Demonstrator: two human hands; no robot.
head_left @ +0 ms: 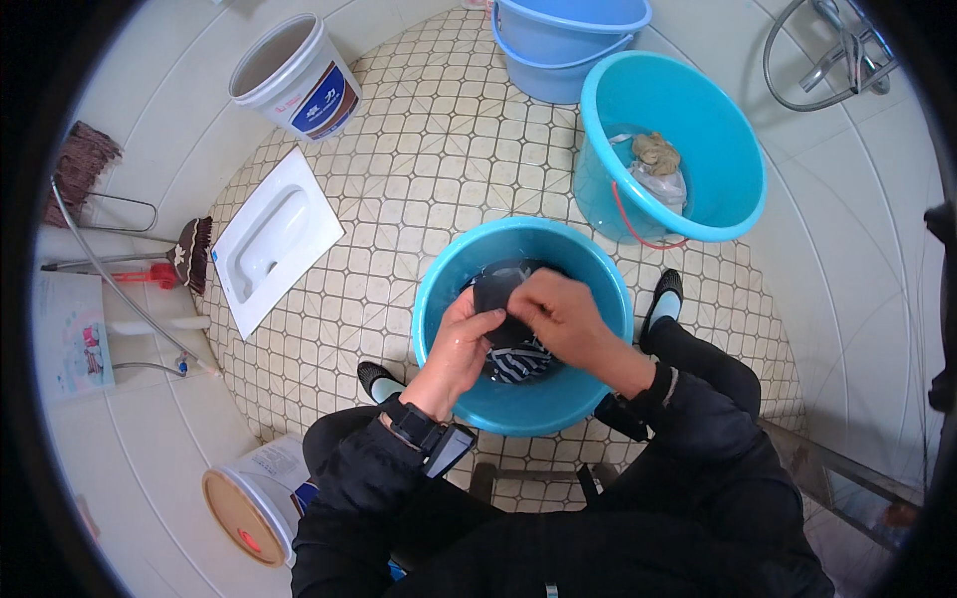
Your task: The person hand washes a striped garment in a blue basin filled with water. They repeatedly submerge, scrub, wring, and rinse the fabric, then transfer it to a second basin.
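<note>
Over a round teal basin (pixel 528 414) between my feet, both hands are at work on a dark cloth (pixel 506 324). My left hand (pixel 461 344) grips its left side, thumb laid across the top. With its fingers curled in, my right hand (pixel 566 314) pinches the cloth from the other side; its fingertips are partly hidden. Below the hands, a dark-and-white striped cloth (pixel 518 363) lies in the basin among other dark fabric. What kind of garment the dark cloth is, I cannot make out.
A teal bucket (pixel 740 184) with wet cloths stands right of the basin, a blue bucket (pixel 568 80) behind it. To the left are a squat toilet (pixel 324 224), a white tub (pixel 339 100), a brush (pixel 191 254) and a lidded tub (pixel 264 483). A shower hose (pixel 770 60) hangs upper right.
</note>
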